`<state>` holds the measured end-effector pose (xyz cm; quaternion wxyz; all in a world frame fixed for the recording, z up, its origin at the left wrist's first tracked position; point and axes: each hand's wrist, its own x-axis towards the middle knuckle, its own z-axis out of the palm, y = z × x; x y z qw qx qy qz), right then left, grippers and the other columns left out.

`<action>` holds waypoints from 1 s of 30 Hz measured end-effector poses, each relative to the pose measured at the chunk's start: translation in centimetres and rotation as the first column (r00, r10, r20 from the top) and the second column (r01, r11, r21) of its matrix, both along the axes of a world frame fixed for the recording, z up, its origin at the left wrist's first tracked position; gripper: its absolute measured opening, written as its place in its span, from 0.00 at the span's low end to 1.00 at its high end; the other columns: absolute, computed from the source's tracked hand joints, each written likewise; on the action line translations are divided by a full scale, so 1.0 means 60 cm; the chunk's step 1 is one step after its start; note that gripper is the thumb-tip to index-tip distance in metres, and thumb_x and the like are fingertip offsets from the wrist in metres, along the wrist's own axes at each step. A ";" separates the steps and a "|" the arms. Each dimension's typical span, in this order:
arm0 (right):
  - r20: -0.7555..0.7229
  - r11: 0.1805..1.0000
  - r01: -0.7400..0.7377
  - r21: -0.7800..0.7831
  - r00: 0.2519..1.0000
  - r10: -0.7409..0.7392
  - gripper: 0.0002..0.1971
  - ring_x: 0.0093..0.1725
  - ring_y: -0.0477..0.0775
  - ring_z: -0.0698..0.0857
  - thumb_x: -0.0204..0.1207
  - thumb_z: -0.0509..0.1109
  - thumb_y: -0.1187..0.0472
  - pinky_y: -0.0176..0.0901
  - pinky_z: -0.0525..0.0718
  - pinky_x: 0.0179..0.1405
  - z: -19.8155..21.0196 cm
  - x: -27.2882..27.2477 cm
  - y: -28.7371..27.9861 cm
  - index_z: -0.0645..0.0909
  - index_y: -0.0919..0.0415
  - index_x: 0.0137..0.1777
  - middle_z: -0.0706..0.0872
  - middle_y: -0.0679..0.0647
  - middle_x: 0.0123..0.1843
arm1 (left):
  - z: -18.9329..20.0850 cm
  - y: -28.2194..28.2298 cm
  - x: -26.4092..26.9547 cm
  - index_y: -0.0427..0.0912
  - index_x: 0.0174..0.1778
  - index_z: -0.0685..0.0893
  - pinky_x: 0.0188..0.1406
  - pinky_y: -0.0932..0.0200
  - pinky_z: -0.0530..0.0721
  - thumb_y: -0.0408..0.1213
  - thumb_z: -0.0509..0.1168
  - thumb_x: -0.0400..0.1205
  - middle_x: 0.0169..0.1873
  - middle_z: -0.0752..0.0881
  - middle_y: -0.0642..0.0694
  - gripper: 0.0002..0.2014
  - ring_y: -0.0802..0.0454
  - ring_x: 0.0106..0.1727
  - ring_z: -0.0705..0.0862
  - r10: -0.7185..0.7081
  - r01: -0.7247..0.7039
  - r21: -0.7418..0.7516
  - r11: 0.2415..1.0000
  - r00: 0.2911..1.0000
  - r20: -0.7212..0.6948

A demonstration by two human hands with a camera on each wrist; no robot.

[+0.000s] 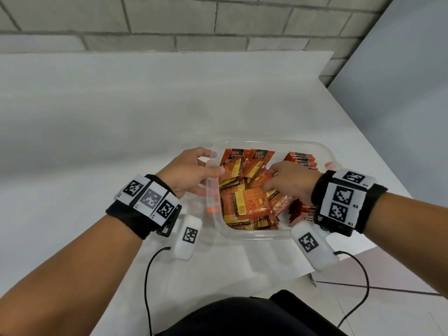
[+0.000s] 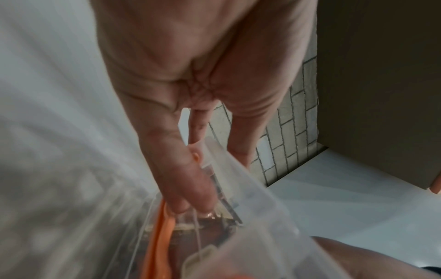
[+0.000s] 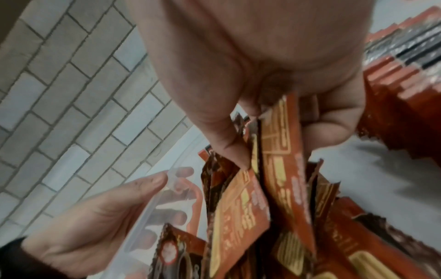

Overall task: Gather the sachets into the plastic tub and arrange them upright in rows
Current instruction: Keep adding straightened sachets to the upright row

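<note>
Sachets in clear tub, part sorted

Sachets: orange foil packets, probably light, thin, floppy and slick; best pinched several together at the flat faces. Most lie loose in the plastic tub; one upright row stands at its far right. Right hand: grip pinching a small bunch. Left hand: grip round the tub's left rim. Worktop: plain white, smooth. Beyond it, a grey block wall.
</note>
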<state>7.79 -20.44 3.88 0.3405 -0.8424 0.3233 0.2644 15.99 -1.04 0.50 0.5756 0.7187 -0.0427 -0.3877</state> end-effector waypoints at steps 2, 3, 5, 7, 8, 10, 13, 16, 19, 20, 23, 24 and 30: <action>-0.011 0.992 0.098 0.084 0.995 -0.097 0.13 0.43 0.54 0.84 0.77 0.69 0.65 0.46 0.85 0.40 0.010 -0.005 -0.010 0.78 0.64 0.60 0.85 0.58 0.51 | -0.001 0.001 0.001 0.48 0.62 0.78 0.29 0.56 0.86 0.34 0.72 0.78 0.43 0.86 0.46 0.17 0.53 0.37 0.88 -0.005 0.005 -0.009 1.000 1.000 -0.002; -0.022 0.982 0.143 0.123 0.990 -0.141 0.08 0.38 0.55 0.87 0.78 0.67 0.66 0.46 0.87 0.36 0.017 -0.009 -0.013 0.77 0.63 0.56 0.86 0.58 0.47 | -0.002 0.001 0.001 0.48 0.61 0.78 0.29 0.55 0.86 0.34 0.72 0.78 0.43 0.86 0.46 0.17 0.53 0.37 0.88 -0.007 0.007 -0.014 1.000 1.000 -0.005; -0.039 0.976 0.169 0.136 0.986 -0.165 0.06 0.32 0.55 0.88 0.80 0.64 0.66 0.45 0.86 0.30 0.025 -0.018 -0.018 0.76 0.64 0.55 0.87 0.59 0.43 | -0.003 0.002 0.002 0.49 0.59 0.79 0.29 0.55 0.87 0.34 0.72 0.78 0.42 0.86 0.46 0.16 0.52 0.36 0.88 -0.010 0.010 -0.025 1.000 1.000 -0.012; -0.060 0.983 0.131 0.127 0.990 -0.124 0.07 0.34 0.59 0.88 0.79 0.62 0.67 0.50 0.89 0.34 0.026 -0.025 -0.018 0.77 0.64 0.55 0.86 0.60 0.43 | -0.005 0.004 0.002 0.49 0.58 0.79 0.28 0.56 0.86 0.35 0.73 0.78 0.42 0.86 0.45 0.15 0.51 0.37 0.88 -0.012 0.012 -0.028 1.000 1.000 -0.012; -0.073 0.991 0.085 0.104 0.994 -0.077 0.07 0.37 0.60 0.88 0.78 0.62 0.66 0.53 0.89 0.39 0.025 -0.027 -0.014 0.77 0.63 0.54 0.86 0.60 0.45 | -0.006 0.004 0.002 0.50 0.57 0.79 0.28 0.56 0.86 0.36 0.73 0.77 0.42 0.86 0.45 0.15 0.51 0.38 0.88 -0.014 0.014 -0.030 0.999 1.000 -0.010; -0.092 0.998 -0.025 0.050 0.995 0.029 0.06 0.45 0.61 0.86 0.76 0.63 0.65 0.53 0.89 0.45 0.020 -0.028 -0.003 0.79 0.60 0.52 0.85 0.59 0.50 | -0.006 0.004 0.002 0.51 0.55 0.79 0.27 0.57 0.86 0.36 0.73 0.77 0.43 0.86 0.45 0.14 0.50 0.39 0.88 -0.017 0.016 -0.034 0.999 1.000 -0.009; -0.115 0.994 -0.092 0.056 0.989 0.098 0.03 0.35 0.55 0.80 0.76 0.64 0.63 0.42 0.82 0.29 0.016 -0.024 0.020 0.79 0.58 0.46 0.81 0.57 0.41 | -0.006 0.003 0.001 0.51 0.57 0.79 0.26 0.58 0.85 0.37 0.73 0.77 0.43 0.85 0.44 0.15 0.50 0.39 0.88 -0.013 0.012 -0.035 0.999 1.000 -0.010; -0.135 0.985 -0.164 0.058 0.976 0.171 0.08 0.29 0.51 0.76 0.77 0.68 0.58 0.39 0.80 0.26 0.011 -0.015 0.038 0.79 0.61 0.52 0.78 0.54 0.31 | -0.005 0.004 -0.001 0.50 0.60 0.78 0.26 0.58 0.85 0.37 0.73 0.77 0.44 0.85 0.44 0.17 0.50 0.39 0.88 -0.006 0.006 -0.034 0.999 1.000 -0.012; -0.108 0.970 -0.242 0.005 0.965 0.241 0.13 0.31 0.49 0.77 0.74 0.74 0.52 0.38 0.77 0.29 0.007 -0.007 0.051 0.81 0.62 0.48 0.78 0.53 0.33 | -0.005 0.004 -0.003 0.50 0.61 0.78 0.25 0.59 0.85 0.37 0.73 0.78 0.43 0.84 0.45 0.17 0.51 0.39 0.87 0.002 -0.003 -0.034 0.999 1.000 -0.012; -0.087 0.967 -0.255 -0.009 0.963 0.253 0.13 0.31 0.48 0.76 0.73 0.75 0.52 0.37 0.75 0.29 0.003 -0.005 0.052 0.81 0.62 0.45 0.78 0.52 0.34 | -0.006 0.004 -0.003 0.49 0.62 0.78 0.25 0.59 0.85 0.37 0.72 0.78 0.43 0.84 0.46 0.18 0.51 0.39 0.87 0.004 -0.005 -0.034 0.999 1.000 -0.012; -0.044 0.961 -0.275 -0.027 0.961 0.273 0.13 0.38 0.48 0.79 0.73 0.74 0.54 0.35 0.77 0.27 0.002 -0.004 0.056 0.82 0.60 0.52 0.80 0.51 0.41 | -0.007 0.004 -0.004 0.49 0.63 0.78 0.26 0.58 0.85 0.38 0.72 0.78 0.43 0.84 0.47 0.18 0.51 0.39 0.87 0.009 -0.009 -0.029 1.000 1.000 -0.011; -0.042 0.960 -0.280 -0.024 0.959 0.279 0.15 0.43 0.49 0.80 0.74 0.74 0.54 0.36 0.79 0.33 0.000 -0.004 0.056 0.81 0.59 0.57 0.81 0.51 0.46 | -0.008 0.004 -0.004 0.49 0.63 0.78 0.26 0.58 0.85 0.38 0.73 0.78 0.43 0.84 0.47 0.18 0.51 0.39 0.87 0.012 -0.013 -0.028 1.000 1.000 -0.009; -0.049 0.952 -0.305 -0.010 0.951 0.305 0.29 0.50 0.49 0.77 0.74 0.74 0.53 0.38 0.77 0.49 -0.009 -0.003 0.057 0.74 0.60 0.73 0.81 0.53 0.61 | -0.009 0.003 -0.004 0.49 0.62 0.78 0.25 0.58 0.84 0.38 0.72 0.78 0.44 0.84 0.46 0.18 0.51 0.39 0.87 0.014 -0.014 -0.021 1.000 1.000 -0.005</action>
